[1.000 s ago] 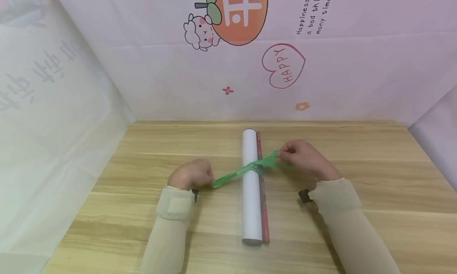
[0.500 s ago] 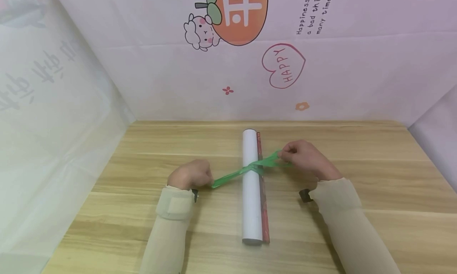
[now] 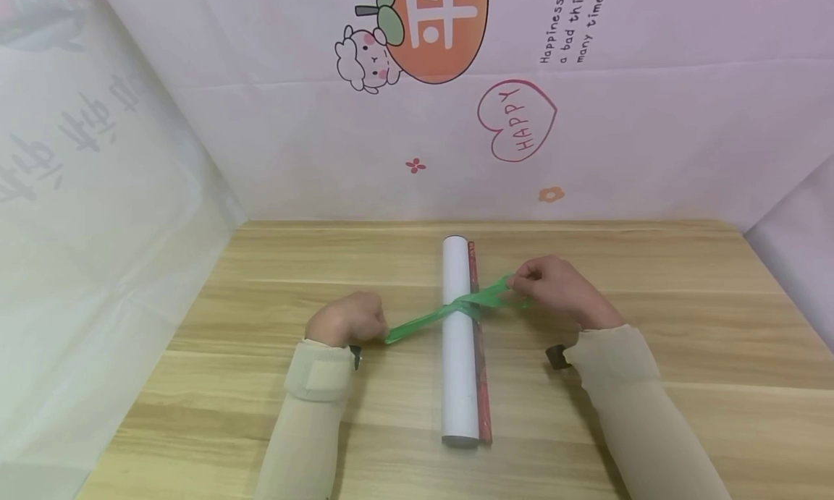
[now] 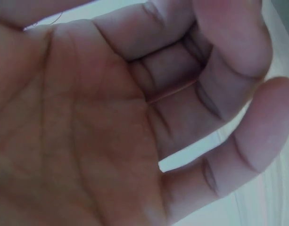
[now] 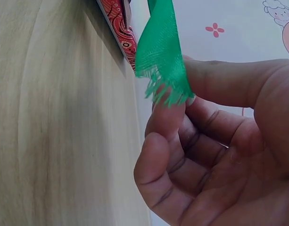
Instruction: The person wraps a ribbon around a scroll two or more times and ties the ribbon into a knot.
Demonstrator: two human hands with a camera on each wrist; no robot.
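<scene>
A white roll (image 3: 459,377) lies lengthwise on the table, pointing away from me, with a narrow red patterned strip (image 3: 484,413) along its right side. Round its middle goes a green ribbon (image 3: 420,324), its two ends crossing on top of the roll. To the left, my left hand (image 3: 348,318) pinches one ribbon end close above the table. My right hand (image 3: 557,286) pinches the other end between thumb and fingers, right of the roll. In the right wrist view that ribbon end (image 5: 161,56) is frayed. The left wrist view is filled by palm and curled fingers (image 4: 182,113); the ribbon is hidden there.
The wood-grain table (image 3: 260,268) reaches back to a printed white cloth (image 3: 313,160) that stands as a backdrop. More pale cloth (image 3: 130,232) hangs along the left side. Small dark devices, such as the right one (image 3: 557,357), sit at both wrists.
Both hands have drawn very slightly apart, the left one leftward and the right one rightward, each with its ribbon end. The roll and red strip have stayed in place.
</scene>
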